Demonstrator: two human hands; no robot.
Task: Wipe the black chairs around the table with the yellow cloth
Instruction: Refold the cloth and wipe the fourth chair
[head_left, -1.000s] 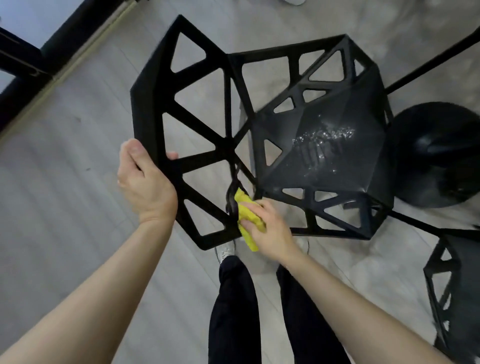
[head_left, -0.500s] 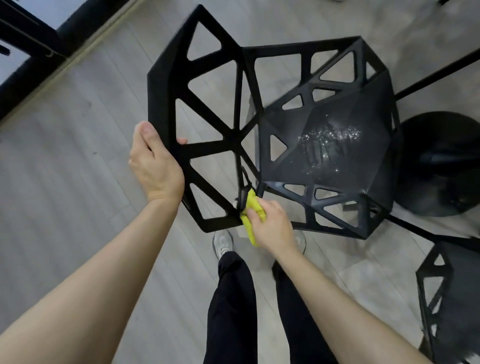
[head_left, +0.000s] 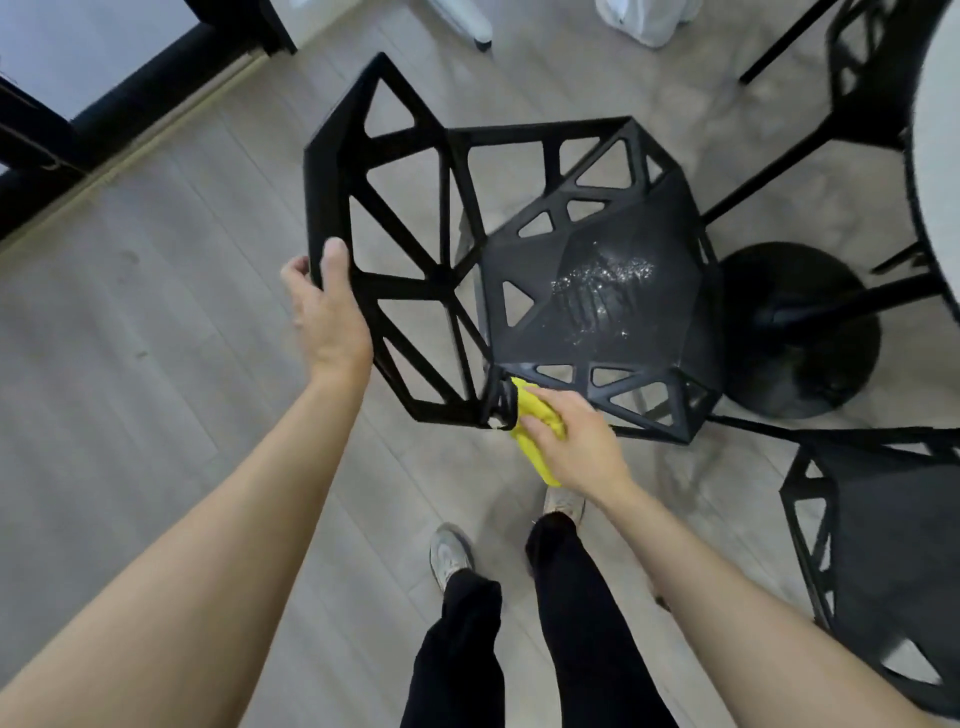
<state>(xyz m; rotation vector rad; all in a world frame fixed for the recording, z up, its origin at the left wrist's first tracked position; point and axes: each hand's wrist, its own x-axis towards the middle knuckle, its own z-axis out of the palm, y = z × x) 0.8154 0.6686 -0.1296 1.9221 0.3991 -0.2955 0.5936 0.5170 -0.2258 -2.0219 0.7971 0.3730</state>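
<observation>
A black lattice chair (head_left: 597, 291) stands in the middle of the head view, with a wet glistening patch on its seat. My left hand (head_left: 330, 312) grips the outer edge of its openwork backrest. My right hand (head_left: 576, 447) holds the folded yellow cloth (head_left: 535, 426) and presses it against the near corner where the backrest meets the seat. A second black chair (head_left: 883, 561) is partly visible at the lower right, and a third (head_left: 872, 67) at the upper right.
The white table top (head_left: 940, 171) curves along the right edge above its round black base (head_left: 800, 332). My legs and shoes (head_left: 452, 556) stand on the grey wood floor below the chair. A black frame (head_left: 130, 93) runs along the upper left.
My right hand has slid the cloth slightly down and outward along the chair's near corner. My left hand keeps its grip on the backrest edge. The view has shifted, showing more of the table.
</observation>
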